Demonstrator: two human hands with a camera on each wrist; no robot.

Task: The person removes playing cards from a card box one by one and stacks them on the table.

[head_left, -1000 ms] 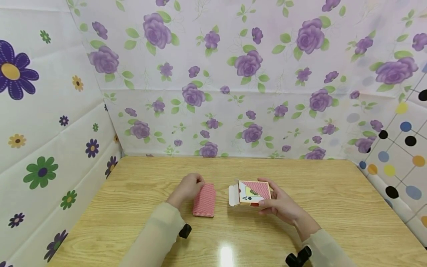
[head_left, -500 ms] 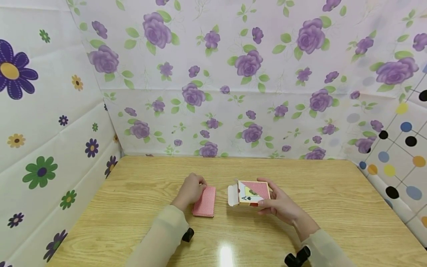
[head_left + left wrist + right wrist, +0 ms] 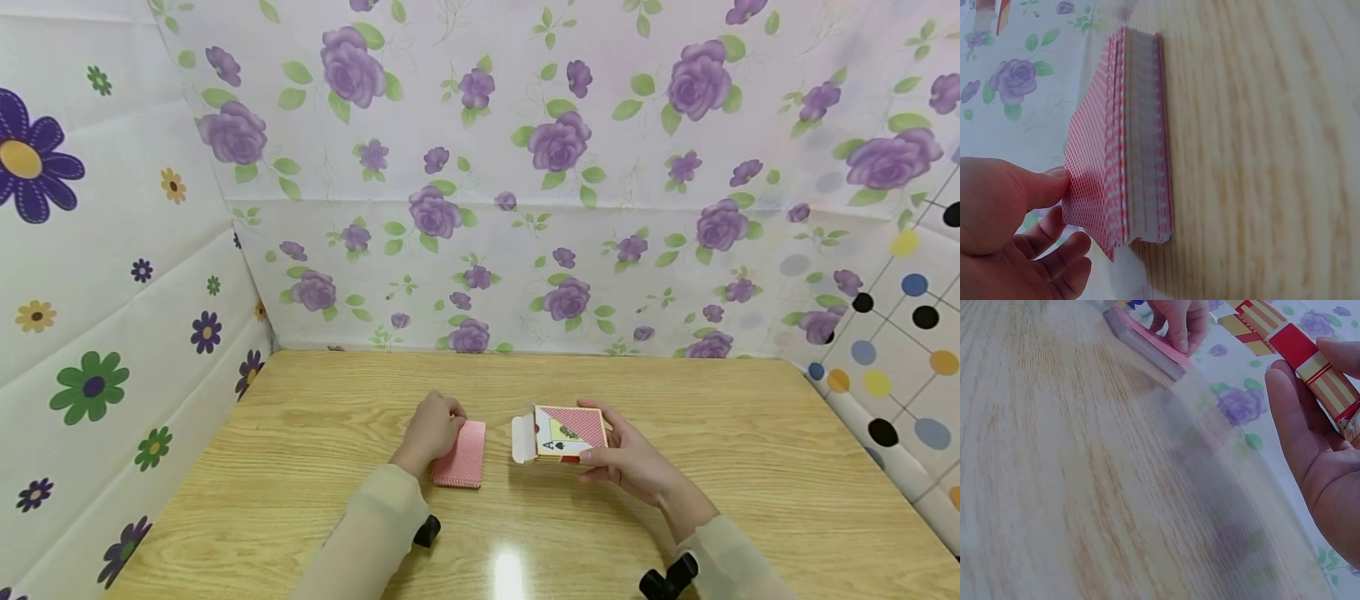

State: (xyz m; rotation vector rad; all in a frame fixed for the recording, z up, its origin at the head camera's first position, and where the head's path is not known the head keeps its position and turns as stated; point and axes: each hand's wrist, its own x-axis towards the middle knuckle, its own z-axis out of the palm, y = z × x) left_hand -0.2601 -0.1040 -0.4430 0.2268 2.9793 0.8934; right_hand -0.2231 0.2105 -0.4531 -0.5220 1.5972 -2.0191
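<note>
I am seeing my left grip pinching the red-backed card deck at frame centre on the table, my right grip grasping the open card box just right of it

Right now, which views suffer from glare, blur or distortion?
Head view: sharp, with a glare spot on the table near the bottom edge and wide-angle bending. Left wrist view: deck fairly clear, wood smeared. Right wrist view: hazy, table blurred, card box readable.

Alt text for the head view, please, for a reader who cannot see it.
A person's left hand holds a red-backed card deck lying on a wooden table, while the right hand holds the open card box just above it. Flower-print sheets wall the table.
</note>
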